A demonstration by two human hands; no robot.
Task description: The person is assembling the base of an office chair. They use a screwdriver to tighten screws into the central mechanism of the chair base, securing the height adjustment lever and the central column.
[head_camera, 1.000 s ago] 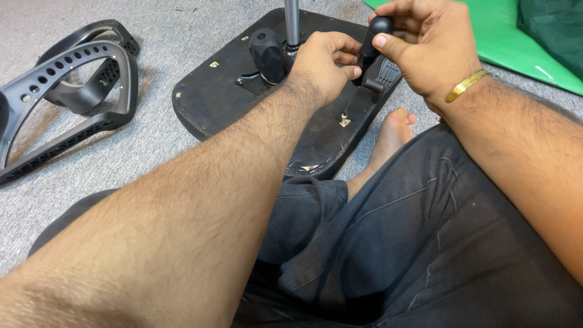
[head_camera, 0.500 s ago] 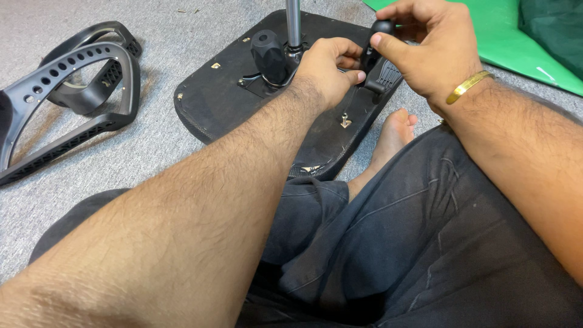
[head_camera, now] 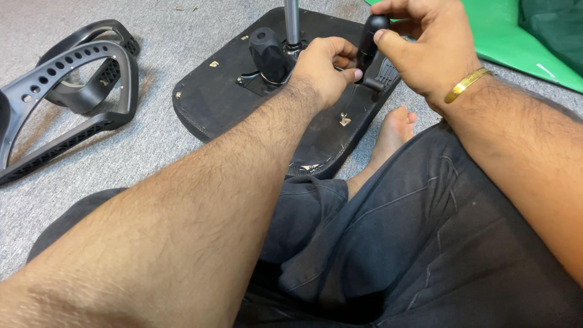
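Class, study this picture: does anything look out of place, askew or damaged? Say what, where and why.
The black seat base lies upside down on the grey carpet, its metal post sticking up. Two black armrest frames lie loose at the left, detached. The left hand and right hand grip a black lever. No breakage shows.

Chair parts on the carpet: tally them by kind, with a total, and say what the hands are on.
Seat base, black, upside down: 1
Armrest frames, black: 2
Metal post: 1
Black knob: 1
Black lever handle: 1
Total: 6
Right hand grips the lever handle; left hand touches it.
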